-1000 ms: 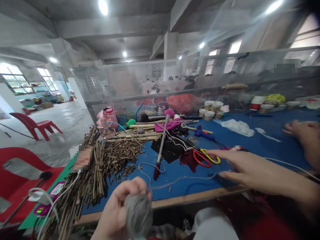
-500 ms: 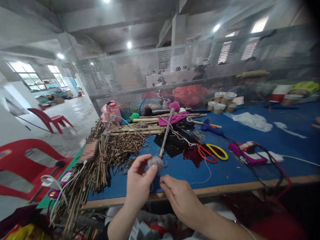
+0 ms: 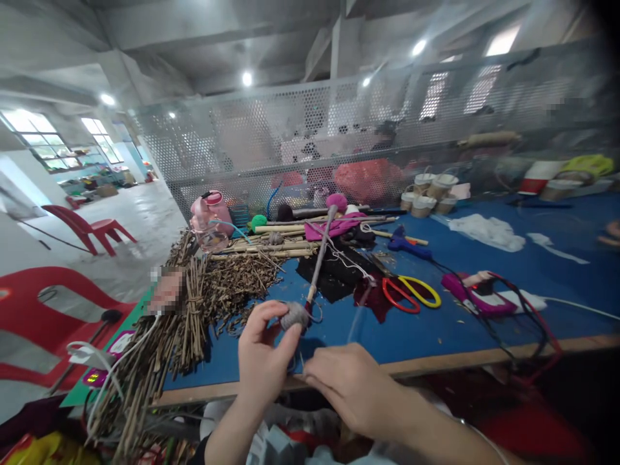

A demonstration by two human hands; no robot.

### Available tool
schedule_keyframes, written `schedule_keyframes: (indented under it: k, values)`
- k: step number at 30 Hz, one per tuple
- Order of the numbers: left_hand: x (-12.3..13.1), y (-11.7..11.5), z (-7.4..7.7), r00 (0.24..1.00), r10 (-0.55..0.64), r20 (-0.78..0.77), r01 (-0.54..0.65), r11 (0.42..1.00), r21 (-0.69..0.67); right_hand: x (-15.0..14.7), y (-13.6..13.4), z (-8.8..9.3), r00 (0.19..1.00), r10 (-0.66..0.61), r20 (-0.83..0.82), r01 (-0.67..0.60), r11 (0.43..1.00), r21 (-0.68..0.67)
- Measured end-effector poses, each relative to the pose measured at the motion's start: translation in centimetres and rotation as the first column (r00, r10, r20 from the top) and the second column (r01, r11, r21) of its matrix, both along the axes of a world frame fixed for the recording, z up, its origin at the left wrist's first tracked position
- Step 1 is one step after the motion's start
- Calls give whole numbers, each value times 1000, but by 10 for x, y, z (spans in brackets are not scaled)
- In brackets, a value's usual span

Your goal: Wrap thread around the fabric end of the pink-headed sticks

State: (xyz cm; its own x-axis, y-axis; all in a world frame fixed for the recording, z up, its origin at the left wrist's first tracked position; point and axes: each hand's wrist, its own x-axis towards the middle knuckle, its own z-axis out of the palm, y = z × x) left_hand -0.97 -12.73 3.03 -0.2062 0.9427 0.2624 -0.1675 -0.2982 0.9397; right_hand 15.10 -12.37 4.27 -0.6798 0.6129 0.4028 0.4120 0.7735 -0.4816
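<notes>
My left hand [image 3: 265,349] is closed round a small grey ball of yarn [image 3: 294,315], fingers behind it and thumb in front. My right hand [image 3: 346,384] is pinched just right of and below the ball. A short bit of thin strand [image 3: 301,359] shows at its fingertips, and a blurred pale strand rises behind it toward the dark red cloth [image 3: 372,300]. Beyond the ball lies a stick [image 3: 321,261] partly wrapped in grey, its near end close to the ball. Red and yellow-handled scissors [image 3: 409,296] lie to the right.
Bundled dry twigs [image 3: 196,310] cover the left of the blue table [image 3: 416,339]. Behind are a pink jug [image 3: 213,216], bamboo sticks [image 3: 285,248] and black cloth [image 3: 329,274]. A blue glue gun [image 3: 409,245], a purple power strip [image 3: 477,297] with cables and white stuffing [image 3: 487,232] lie right.
My left hand and the yarn ball have shifted slightly left. My right hand has come slightly lower, and a blurred strand now stretches up behind it. The view has turned a little.
</notes>
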Motion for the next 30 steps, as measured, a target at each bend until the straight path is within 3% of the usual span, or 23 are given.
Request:
schedule_keyframes:
  k: [2, 4, 5, 6, 8, 10, 11, 13, 15, 16, 17, 19, 21, 23, 26, 28, 30]
  values:
    - [0, -2, -2, 984, -156, -87, 155, 988, -11, 5, 4, 9, 996, -15, -89, 15, 1000, 8]
    - [1, -6, -4, 924, -380, 37, 381, 924, -39, 8, 14, 12, 967, -96, -235, 81, 994, -73]
    - [2, -7, -4, 896, -424, 131, 431, 902, -28, 7, 19, 10, 951, -144, -274, 113, 986, -125]
    - [2, -8, -5, 891, -405, 204, 415, 910, -7, 5, 21, 6, 944, -179, -278, 137, 977, -163]
    - [1, -7, -6, 951, -225, 214, 227, 974, 17, 0, 19, -4, 968, -163, -189, 134, 979, -154]
    - [-1, -5, -7, 999, -39, 36, 38, 999, 34, -1, 9, -8, 997, -57, -56, 54, 997, -54]
    - [-1, -5, -8, 997, -12, -74, 14, 999, 35, 0, 4, -8, 1000, -10, -23, 10, 1000, 0]
    - [-2, -8, -9, 968, -154, -200, 153, 988, -19, 5, 1, -2, 997, 1, -78, 4, 998, 60]
    - [-2, -14, -11, 914, -391, -110, 388, 920, -54, 10, 5, 3, 975, -65, -214, 72, 997, 24]
    - [-1, -16, -12, 895, -445, -11, 445, 895, -32, 11, 9, 3, 962, -99, -254, 99, 995, -16]
    - [-1, -17, -12, 899, -431, 78, 432, 902, 6, 11, 12, 2, 958, -116, -261, 107, 993, -50]
    - [0, -17, -13, 964, -233, 126, 226, 972, 67, 6, 15, -5, 976, -103, -192, 93, 994, -57]
    - [-1, -15, -14, 999, -2, -52, 8, 994, 109, 0, 12, -11, 994, -68, -83, 69, 998, 3]
    - [-2, -14, -13, 942, 105, -318, -49, 983, 178, -5, 6, -13, 999, -20, -36, 22, 998, 58]
    - [-1, -14, -13, 845, 154, -512, -18, 965, 261, -10, -1, -11, 996, 69, -50, -66, 997, 50]
    - [1, -15, -11, 865, 130, -485, 7, 963, 270, -15, -4, -7, 993, 94, -64, -93, 995, 31]
    - [3, -15, -9, 939, 21, -344, 46, 982, 184, -21, -8, -5, 992, 90, -86, -88, 996, 32]
